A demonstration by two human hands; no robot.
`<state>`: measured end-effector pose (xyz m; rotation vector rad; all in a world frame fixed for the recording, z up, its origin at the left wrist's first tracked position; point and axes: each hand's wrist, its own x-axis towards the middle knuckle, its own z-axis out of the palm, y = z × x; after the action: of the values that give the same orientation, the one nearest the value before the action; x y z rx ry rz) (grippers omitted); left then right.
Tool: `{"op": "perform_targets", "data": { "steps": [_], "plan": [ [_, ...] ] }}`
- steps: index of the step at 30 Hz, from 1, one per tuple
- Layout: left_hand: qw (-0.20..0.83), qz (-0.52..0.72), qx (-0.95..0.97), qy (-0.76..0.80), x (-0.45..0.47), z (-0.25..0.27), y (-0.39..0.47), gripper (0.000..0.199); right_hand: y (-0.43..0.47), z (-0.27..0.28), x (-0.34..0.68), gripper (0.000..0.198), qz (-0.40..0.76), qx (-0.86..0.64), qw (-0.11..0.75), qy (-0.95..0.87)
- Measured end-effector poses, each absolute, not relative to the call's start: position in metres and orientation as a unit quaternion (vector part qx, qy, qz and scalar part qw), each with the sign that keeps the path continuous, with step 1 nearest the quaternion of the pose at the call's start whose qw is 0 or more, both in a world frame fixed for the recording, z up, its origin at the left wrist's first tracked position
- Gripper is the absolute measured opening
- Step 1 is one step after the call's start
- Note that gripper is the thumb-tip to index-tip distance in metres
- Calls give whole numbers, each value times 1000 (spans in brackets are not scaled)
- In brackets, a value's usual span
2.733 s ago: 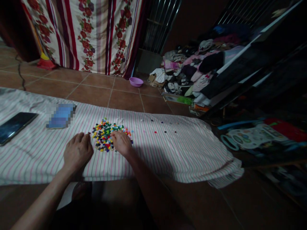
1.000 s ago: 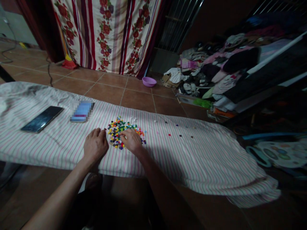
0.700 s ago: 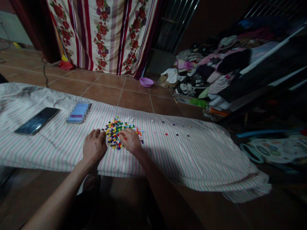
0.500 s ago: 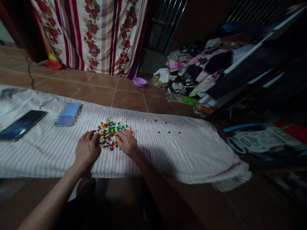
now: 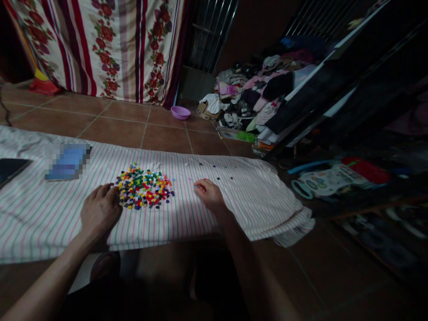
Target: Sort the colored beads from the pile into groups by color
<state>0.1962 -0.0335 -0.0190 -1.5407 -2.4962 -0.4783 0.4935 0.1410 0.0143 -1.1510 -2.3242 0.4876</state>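
Note:
A loose heap of small coloured cube-like pieces point(image 5: 143, 187) lies on a striped cloth point(image 5: 187, 218). My left hand point(image 5: 100, 207) rests at the heap's left edge, palm down, fingers loosely bent and apart; a dark piece lies by its fingertips. To the right of the heap, my right hand point(image 5: 210, 196) is just above the cloth with thumb and finger pinched on a small piece that looks blue. Single pieces lie spaced out around and beyond it, among them a dark piece point(image 5: 214, 166) and a pink piece point(image 5: 190, 179). A few white pieces point(image 5: 156, 166) sit behind the heap.
At the left of the cloth lie a phone with a blurred screen point(image 5: 68, 162) and a dark tablet-like device point(image 5: 11, 169). Beyond, a purple basin point(image 5: 180, 113) stands on the tiled floor near a pile of clothes point(image 5: 254, 89). A floral curtain point(image 5: 127, 49) hangs behind.
My right hand has moved from the heap rightward to the spaced-out pieces, with fingers pinched. My left hand stays at the heap's left edge. The whole view has shifted, so the scene sits further left.

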Motion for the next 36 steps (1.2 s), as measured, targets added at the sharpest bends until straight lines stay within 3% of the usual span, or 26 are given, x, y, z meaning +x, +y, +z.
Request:
{"op": "perform_targets", "data": {
  "steps": [10,29,36],
  "plan": [
    [76,-150,-504,-847,199,-15,-32,42,139,12,555,9,242,-452,221,-829],
    [106,-146,-503,-845,193,-28,-31,44,123,-15,522,15,220,-387,152,-883],
    [85,-173,-508,-839,188,-30,-30,41,124,-12,527,17,257,-380,176,-871]
  ]
}}
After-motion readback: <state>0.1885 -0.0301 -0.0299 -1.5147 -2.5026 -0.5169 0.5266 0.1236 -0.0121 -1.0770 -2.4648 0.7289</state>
